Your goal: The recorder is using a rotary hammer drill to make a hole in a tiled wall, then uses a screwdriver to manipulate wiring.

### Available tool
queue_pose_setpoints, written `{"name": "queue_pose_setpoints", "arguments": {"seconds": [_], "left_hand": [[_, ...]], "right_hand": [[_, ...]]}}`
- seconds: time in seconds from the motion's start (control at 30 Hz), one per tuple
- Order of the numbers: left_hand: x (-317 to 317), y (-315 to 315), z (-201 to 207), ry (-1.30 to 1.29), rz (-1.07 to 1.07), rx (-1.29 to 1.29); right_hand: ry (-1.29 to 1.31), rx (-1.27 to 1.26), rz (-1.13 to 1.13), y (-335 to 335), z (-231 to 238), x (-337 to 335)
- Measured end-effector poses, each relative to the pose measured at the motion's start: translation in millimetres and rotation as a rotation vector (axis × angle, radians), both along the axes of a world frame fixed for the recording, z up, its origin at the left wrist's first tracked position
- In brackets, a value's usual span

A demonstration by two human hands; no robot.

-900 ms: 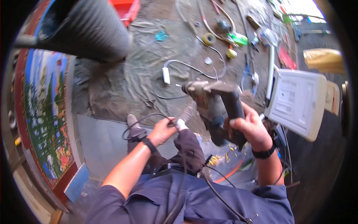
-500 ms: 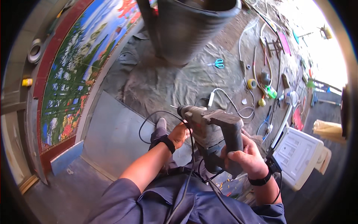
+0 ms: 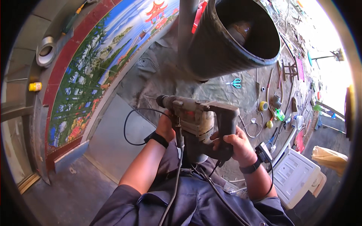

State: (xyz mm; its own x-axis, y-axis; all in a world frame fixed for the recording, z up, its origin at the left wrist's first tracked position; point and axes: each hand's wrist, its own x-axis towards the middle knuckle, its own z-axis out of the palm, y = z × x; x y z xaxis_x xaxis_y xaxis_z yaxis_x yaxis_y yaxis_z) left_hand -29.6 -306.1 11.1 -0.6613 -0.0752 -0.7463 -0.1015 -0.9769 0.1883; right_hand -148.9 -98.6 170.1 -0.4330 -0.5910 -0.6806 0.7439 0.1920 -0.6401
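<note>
1. Swinging left since the earlier frames, the view now takes in more of the painted landscape panel (image 3: 94, 71), with a roll of grey tape (image 3: 46, 55) and a small yellow container (image 3: 35, 86) on the ledge at far left; the drill has levelled out, nose aimed at the panel's base.
2. Left hand (image 3: 164, 126) is under the front barrel of the rotary hammer drill (image 3: 198, 120), fingers wrapped around it as far as can be seen; that looks like support for the heavy nose.
3. Black cable (image 3: 130, 126) loops off to the left, clear of the bit.
4. Right hand (image 3: 235, 145) is closed firmly on the rear pistol handle, steering from behind.
5. Big black corrugated pipe (image 3: 233, 34) looms overhead; blue scissors (image 3: 235, 83) lie on the tarp beyond; a white plastic case (image 3: 298, 177) sits at right.
</note>
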Motion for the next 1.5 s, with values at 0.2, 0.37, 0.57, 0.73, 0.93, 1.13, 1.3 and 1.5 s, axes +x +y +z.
{"name": "queue_pose_setpoints", "arguments": {"seconds": [0.2, 0.37, 0.57, 0.73, 0.93, 1.13, 1.3, 1.5], "left_hand": [[-35, -67, -88, -0.074, -0.091, -0.127], [-86, -125, -150, -0.13, -0.378, -0.398], [-134, -189, -195, 0.046, -0.977, -1.621], [-149, -243, -238, 0.171, -1.12, -1.535], [-189, -283, -301, 0.141, -1.355, -1.56], [-228, -302, -371, 0.126, -1.292, -1.537], [-254, -304, -406, -0.016, -1.29, -1.389], [-278, -311, -443, -0.082, -1.241, -1.461]], "right_hand": [[-0.12, -0.024, -0.104, -28, -82, -31], [-0.252, 0.039, -0.395, -50, -157, -34], [-0.371, 0.103, -0.745, -121, -221, -3], [-0.473, 0.151, -0.926, -186, -266, 18], [-0.494, 0.132, -1.009, -235, -346, 18], [-0.447, 0.136, -1.051, -266, -430, 0], [-0.43, 0.072, -1.098, -278, -491, -11], [-0.386, 0.078, -1.152, -292, -543, -23]]}}
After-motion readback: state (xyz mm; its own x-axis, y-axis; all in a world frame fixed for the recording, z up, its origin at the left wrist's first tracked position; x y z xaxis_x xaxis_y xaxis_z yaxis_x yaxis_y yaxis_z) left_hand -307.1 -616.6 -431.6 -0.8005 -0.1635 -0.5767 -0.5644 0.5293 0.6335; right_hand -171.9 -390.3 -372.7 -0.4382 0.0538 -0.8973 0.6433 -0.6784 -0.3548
